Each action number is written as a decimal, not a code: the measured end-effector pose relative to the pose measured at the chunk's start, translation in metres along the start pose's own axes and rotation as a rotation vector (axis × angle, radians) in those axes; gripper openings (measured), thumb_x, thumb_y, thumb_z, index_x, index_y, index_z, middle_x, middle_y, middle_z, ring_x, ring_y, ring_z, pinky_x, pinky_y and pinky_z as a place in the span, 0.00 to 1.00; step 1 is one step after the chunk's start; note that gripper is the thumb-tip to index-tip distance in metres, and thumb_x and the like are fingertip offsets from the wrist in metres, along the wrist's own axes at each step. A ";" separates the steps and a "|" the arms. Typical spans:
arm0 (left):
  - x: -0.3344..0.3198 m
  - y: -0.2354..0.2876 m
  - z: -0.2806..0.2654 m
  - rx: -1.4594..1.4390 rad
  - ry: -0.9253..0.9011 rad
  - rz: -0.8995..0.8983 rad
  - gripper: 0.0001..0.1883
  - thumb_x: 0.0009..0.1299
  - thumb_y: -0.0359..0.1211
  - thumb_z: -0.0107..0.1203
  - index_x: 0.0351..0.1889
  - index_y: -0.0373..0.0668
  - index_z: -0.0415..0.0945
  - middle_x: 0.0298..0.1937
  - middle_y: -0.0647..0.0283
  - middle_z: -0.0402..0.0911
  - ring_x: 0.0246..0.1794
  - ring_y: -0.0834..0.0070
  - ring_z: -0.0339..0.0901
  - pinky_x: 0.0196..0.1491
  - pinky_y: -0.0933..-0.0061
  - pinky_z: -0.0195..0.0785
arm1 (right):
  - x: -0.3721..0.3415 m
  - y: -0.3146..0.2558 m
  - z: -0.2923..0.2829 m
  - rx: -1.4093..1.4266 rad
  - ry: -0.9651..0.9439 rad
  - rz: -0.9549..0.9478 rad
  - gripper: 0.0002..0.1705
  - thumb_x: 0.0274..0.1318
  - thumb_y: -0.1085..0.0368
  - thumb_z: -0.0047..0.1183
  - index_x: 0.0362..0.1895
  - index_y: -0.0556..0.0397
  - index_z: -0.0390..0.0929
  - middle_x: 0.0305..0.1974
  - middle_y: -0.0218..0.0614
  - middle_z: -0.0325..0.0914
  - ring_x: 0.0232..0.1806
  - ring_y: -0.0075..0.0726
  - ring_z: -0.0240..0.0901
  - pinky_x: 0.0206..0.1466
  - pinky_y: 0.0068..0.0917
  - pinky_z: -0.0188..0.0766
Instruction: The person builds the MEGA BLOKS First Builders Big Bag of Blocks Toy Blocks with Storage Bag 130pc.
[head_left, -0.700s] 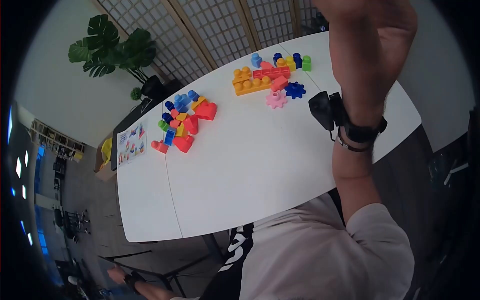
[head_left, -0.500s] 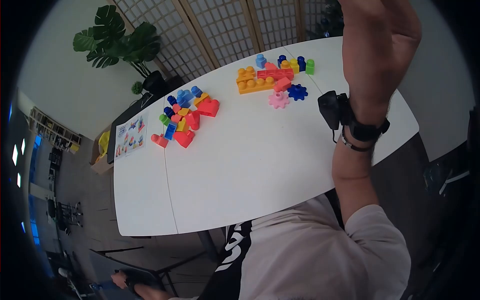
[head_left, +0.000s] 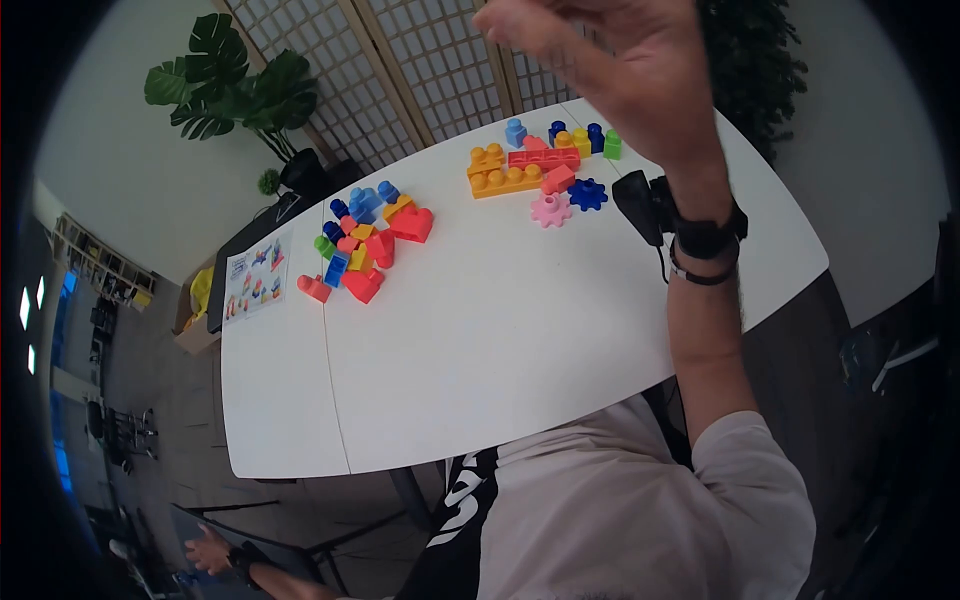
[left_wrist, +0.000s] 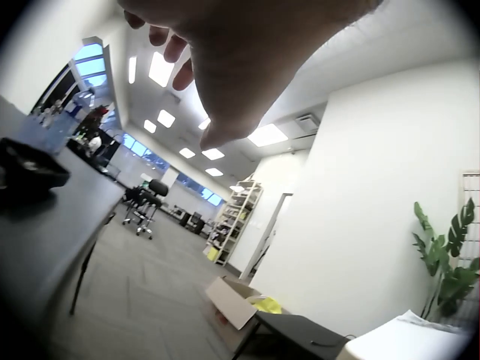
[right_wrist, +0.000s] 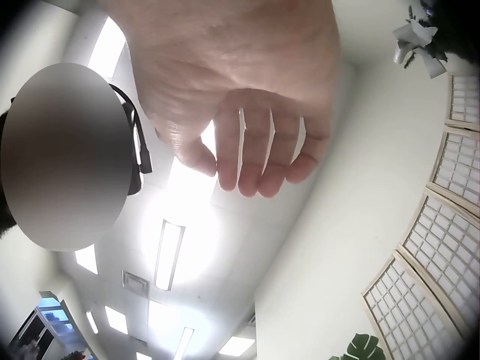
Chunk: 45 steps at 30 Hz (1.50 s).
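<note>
Black wrist strap (head_left: 708, 240) fitted, the right grip (head_left: 640, 80), a bare hand, is raised above the far side of the white bench (head_left: 480, 350); its fingers extend and hold nothing. The left grip (head_left: 207, 550), fingers extended and unloaded, is off the bench to the left. Step in hand, as judged: idle position, no part engaged. Any pick-up calls for lowering a grip to the bench. Parts stand in two groups. Right group includes one pink toothed plastic gear (head_left: 551, 210), one dark blue toothed plastic gear (head_left: 588, 195), one long red plastic bar (head_left: 550, 159) and one green peg-topped plastic block (head_left: 612, 148). Left group: multicoloured plastic blocks (head_left: 380, 250), overlapping; total cannot be told. One printed paper sheet (head_left: 257, 280) lies farther left.
</note>
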<state>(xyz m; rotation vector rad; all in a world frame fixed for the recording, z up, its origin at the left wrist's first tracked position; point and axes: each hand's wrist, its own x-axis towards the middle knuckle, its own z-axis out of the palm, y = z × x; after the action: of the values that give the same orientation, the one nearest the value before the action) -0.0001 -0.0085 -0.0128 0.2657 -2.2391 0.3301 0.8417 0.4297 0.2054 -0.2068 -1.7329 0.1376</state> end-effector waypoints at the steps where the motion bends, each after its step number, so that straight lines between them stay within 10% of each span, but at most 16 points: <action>1: 0.017 0.010 0.000 -0.003 0.066 0.013 0.38 0.71 0.74 0.55 0.61 0.55 0.81 0.59 0.61 0.80 0.52 0.54 0.85 0.44 0.48 0.81 | -0.002 0.016 0.005 -0.134 -0.142 0.060 0.14 0.70 0.59 0.63 0.48 0.55 0.92 0.40 0.42 0.92 0.43 0.34 0.88 0.51 0.30 0.82; 8: 0.053 0.096 -0.154 -0.437 0.433 0.219 0.38 0.76 0.73 0.50 0.67 0.56 0.81 0.65 0.60 0.84 0.52 0.52 0.88 0.44 0.45 0.85 | -0.042 0.118 0.013 -0.408 -0.654 0.367 0.10 0.70 0.62 0.65 0.46 0.56 0.92 0.38 0.40 0.91 0.40 0.34 0.88 0.45 0.28 0.83; 20: -0.048 0.212 -0.419 -1.152 0.718 0.608 0.30 0.74 0.51 0.70 0.69 0.52 0.77 0.69 0.60 0.78 0.65 0.53 0.79 0.64 0.50 0.75 | -0.127 0.199 -0.020 -0.673 -0.886 0.678 0.11 0.60 0.72 0.64 0.46 0.58 0.91 0.43 0.46 0.91 0.44 0.49 0.87 0.52 0.38 0.84; 31: -0.165 0.232 -0.545 -1.642 0.293 1.242 0.31 0.67 0.42 0.73 0.66 0.44 0.77 0.68 0.55 0.76 0.63 0.54 0.73 0.67 0.51 0.66 | -0.136 0.193 0.013 -0.509 -0.885 0.668 0.12 0.54 0.72 0.67 0.45 0.58 0.90 0.41 0.46 0.89 0.45 0.50 0.87 0.52 0.37 0.83; 45: -0.217 0.280 -0.528 -1.482 -0.261 1.598 0.19 0.67 0.40 0.73 0.50 0.39 0.85 0.45 0.56 0.89 0.45 0.58 0.87 0.48 0.58 0.79 | -0.133 0.185 0.005 -0.741 -0.873 0.657 0.10 0.56 0.69 0.66 0.43 0.54 0.88 0.44 0.47 0.88 0.49 0.56 0.86 0.54 0.46 0.82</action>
<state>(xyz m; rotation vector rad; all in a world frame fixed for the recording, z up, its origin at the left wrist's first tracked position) 0.4319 0.4433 0.1037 -2.3027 -1.7973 -0.6505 0.8698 0.5819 0.0380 -1.4362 -2.4534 0.0527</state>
